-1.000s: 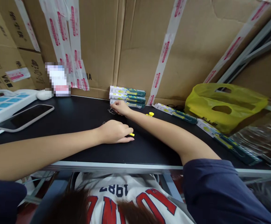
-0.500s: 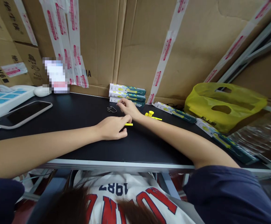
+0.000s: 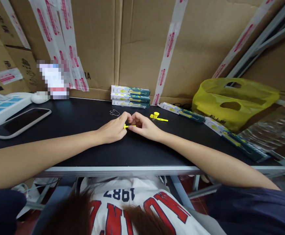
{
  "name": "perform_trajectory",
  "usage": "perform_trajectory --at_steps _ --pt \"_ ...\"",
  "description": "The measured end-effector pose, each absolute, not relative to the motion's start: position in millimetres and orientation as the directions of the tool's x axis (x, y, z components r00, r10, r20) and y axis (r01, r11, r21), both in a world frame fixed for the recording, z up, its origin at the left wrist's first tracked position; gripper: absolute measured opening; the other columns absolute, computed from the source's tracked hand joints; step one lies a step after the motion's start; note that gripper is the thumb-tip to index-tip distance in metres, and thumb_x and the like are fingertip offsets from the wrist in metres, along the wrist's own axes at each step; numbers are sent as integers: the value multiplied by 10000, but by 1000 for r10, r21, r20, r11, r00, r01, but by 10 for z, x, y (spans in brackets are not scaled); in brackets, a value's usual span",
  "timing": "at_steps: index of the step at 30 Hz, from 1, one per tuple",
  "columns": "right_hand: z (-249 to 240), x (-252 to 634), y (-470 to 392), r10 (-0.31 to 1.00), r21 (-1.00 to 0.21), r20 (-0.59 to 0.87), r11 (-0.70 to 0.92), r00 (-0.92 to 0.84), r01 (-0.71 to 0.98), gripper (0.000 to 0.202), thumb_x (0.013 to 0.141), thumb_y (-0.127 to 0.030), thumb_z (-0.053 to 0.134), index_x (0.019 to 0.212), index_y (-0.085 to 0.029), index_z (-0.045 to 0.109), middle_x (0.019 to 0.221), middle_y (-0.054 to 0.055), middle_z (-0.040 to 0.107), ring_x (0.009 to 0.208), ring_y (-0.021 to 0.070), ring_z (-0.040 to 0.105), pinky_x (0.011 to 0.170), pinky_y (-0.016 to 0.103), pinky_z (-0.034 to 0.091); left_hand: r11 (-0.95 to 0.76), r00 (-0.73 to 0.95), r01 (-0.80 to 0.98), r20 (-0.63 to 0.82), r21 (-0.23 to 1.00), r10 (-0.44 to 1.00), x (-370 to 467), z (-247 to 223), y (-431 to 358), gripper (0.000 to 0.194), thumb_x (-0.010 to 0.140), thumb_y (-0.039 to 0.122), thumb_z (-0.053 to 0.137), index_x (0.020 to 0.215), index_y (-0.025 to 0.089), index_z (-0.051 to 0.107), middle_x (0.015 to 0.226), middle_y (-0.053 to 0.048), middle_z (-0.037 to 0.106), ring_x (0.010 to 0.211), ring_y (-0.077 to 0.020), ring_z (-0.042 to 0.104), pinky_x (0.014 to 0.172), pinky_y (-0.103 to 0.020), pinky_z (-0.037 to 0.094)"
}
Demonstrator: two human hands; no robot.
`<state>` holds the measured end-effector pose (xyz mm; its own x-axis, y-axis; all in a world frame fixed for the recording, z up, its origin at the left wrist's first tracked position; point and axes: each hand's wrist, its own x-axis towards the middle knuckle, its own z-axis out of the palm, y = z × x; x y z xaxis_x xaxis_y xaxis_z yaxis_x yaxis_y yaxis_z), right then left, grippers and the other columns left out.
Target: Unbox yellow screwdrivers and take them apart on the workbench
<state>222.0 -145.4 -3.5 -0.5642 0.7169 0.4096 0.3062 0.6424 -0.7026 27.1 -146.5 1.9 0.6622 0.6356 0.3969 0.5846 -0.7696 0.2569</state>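
Your little stick [image 3: 126, 126] looks like smooth plastic, and the bent wire [image 3: 114, 112] is shiny metal. Your table top [image 3: 88, 156] looks smooth and matt. The stacked boxes [image 3: 130, 97] look like glossy card, the big box [image 3: 147, 49] dull card, the bag [image 3: 208, 98] thin, shiny plastic.

A black tabletop [image 3: 95, 156] carries boxes [image 3: 130, 97], phone [image 3: 20, 122], bent wire [image 3: 114, 113] and yellow parts [image 3: 156, 115].

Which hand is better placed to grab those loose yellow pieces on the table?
Probably the right hand. The loose yellow pieces lie on its side, closer to it than to the left hand. Both hands are at a small yellow part, though.
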Motion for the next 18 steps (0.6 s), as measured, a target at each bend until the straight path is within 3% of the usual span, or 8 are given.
perform_trajectory --at_steps 4,9,14,18 --pt "-24 2266 -1462 705 -668 389 659 -594 345 330 786 -344 650 1037 -217 477 760 -38 518 607 102 447 574 226 381 -800 653 519 463 302 599 269 -18 -1417 359 750 128 395 1097 192 327 972 -45 521 731 -152 550 702 -306 455" --pt "-52 2274 -1419 721 -662 411 657 -559 360 276 787 -381 650 970 -207 539 807 -16 572 599 95 417 570 222 363 -822 657 459 495 337 569 268 -42 -1390 337 780 138 424 1102 193 340 851 3 476 663 -124 507 646 -270 418" --pt "-71 2284 -1370 729 -655 422 656 -539 374 288 782 -402 656 969 -200 571 721 -39 530 570 88 396 542 212 342 -823 657 419 498 384 566 265 -48 -1356 328 813 148 429 1127 192 341 709 56 425 590 -114 488 622 -259 405" --pt "-32 2289 -1379 709 -642 442 678 -549 359 264 777 -380 657 927 -190 550 767 -25 547 598 89 447 572 222 383 -823 646 386 515 417 564 273 -46 -1354 315 833 186 450 1133 186 352 884 6 510 595 -89 512 628 -257 423"
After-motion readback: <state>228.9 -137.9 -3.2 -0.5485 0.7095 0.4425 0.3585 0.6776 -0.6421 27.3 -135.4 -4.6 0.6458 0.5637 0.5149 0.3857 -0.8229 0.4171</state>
